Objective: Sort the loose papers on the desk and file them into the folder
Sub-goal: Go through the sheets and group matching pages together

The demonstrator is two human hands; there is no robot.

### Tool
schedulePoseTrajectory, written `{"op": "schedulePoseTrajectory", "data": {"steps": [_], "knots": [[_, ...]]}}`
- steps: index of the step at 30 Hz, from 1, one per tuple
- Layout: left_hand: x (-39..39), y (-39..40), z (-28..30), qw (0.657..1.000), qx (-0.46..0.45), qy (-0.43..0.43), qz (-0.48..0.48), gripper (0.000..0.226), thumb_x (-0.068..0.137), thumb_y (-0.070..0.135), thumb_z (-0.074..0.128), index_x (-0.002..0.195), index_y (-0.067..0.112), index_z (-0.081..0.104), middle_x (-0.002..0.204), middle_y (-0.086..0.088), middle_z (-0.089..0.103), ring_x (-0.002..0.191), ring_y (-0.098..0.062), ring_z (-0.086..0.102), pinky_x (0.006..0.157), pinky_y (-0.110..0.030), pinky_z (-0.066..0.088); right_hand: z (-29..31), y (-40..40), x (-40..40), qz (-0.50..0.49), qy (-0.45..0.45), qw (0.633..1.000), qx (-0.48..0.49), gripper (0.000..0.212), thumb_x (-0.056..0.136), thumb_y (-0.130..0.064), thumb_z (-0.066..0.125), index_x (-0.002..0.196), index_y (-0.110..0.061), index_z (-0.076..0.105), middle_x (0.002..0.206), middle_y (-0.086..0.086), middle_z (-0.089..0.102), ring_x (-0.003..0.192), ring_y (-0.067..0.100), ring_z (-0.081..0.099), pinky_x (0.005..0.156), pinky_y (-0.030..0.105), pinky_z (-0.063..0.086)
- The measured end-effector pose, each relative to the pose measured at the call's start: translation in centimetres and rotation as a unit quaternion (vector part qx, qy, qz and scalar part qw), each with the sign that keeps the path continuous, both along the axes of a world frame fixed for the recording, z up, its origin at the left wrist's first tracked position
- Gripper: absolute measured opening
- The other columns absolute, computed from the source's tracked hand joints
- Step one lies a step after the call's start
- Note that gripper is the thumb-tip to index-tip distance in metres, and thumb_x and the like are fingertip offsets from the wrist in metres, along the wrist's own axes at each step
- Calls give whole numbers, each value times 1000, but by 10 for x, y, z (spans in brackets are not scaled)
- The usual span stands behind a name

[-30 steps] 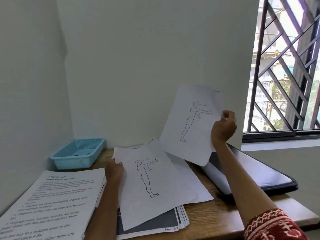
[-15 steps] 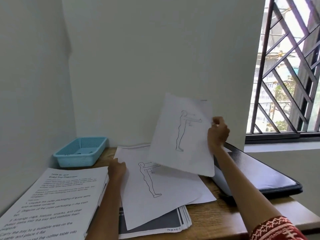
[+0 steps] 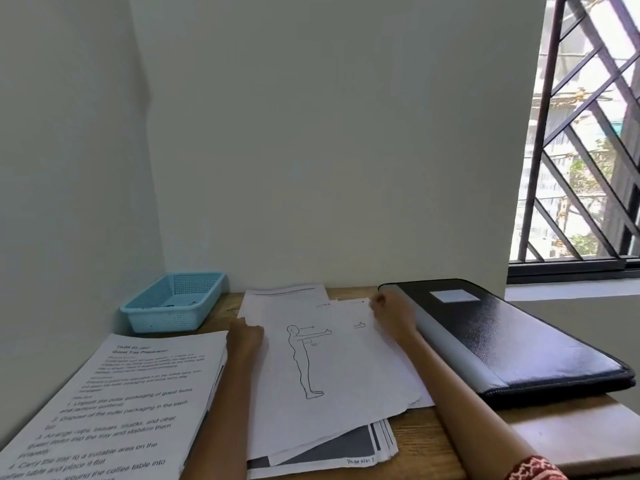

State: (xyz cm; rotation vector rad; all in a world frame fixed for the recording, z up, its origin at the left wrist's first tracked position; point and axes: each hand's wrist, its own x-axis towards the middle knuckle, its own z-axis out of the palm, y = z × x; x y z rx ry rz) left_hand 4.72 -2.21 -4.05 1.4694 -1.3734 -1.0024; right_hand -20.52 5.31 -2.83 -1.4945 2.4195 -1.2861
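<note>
Now the text that can be read is sitting on the stack of printed pages [image 3: 114, 403] at the desk's [image 3: 422, 445] front left corner. Its top page is showing "Guest Tray Preparation" and numbered lines such as "Carry the tray to a suitable area on the". At the front edge, a grey-printed page [image 3: 325, 452] is peeking out from under the loose papers, with "Page No: 1" handwritten on it.

Across the middle of the desk, the loose papers are lying in a messy pile. On top is the drawing sheet [image 3: 322, 368], white, showing a line drawing of one standing person with arms held out. A second drawing sheet [image 3: 384, 344] is poking out just beside it, showing only a small hand.

One black folder [image 3: 512, 337] with a grey spine and a white label is lying closed along the desk's right edge. One blue basket [image 3: 175, 301] is sitting at the back left corner.

Both hands are apart. The left hand [image 3: 245, 336] is resting on the pile's left edge. The right hand [image 3: 393, 313] is curling its fingers on the papers' top right corner, beside the folder.
</note>
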Motion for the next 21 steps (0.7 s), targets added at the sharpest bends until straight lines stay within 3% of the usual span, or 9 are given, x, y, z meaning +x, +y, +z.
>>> {"op": "schedulePoseTrajectory", "data": {"steps": [3,6,11,14,17,21], "knots": [[1,-2,-1,1000,7,-10,0,49,87,3,51,135,-1,43,134,-19,50,121,-37,48,102,-44,41,-5,6,-18,-15,-23,999,29,11,87,-18,53,98,-19,55,88,1,58,89,24,56,72,32,43],[-2,-6,-3,1000,5,-11,2,49,86,2,51,134,-1,44,133,-19,51,120,-36,49,102,-45,42,-17,2,-19,41,-59,996,45,37,80,-26,70,113,-19,52,95,-2,60,94,22,59,79,36,47],[-3,-4,-2,999,22,4,31,40,89,3,50,128,-5,47,128,-20,52,117,-37,50,96,-38,42,-16,-1,-17,64,-254,965,-7,34,75,-9,78,99,-12,54,95,8,64,87,24,63,86,40,53],[-2,-8,0,998,47,36,37,36,91,4,51,125,-7,47,128,-21,51,119,-35,48,96,-36,41,-14,3,-19,42,-249,966,-56,18,78,-7,74,87,-16,61,93,6,69,86,24,67,85,44,55],[-5,-6,0,996,52,58,43,38,91,3,50,128,-5,45,130,-18,49,123,-35,45,99,-36,38,-11,9,-17,29,-242,965,-97,10,81,-5,69,84,-14,65,84,4,70,80,22,68,79,37,56],[-6,8,4,996,31,48,66,42,92,4,52,132,-6,42,135,-22,47,123,-37,45,99,-37,37,-9,15,-16,46,-262,957,-118,17,84,-4,65,72,-17,64,78,5,69,72,22,64,70,30,52]]}}
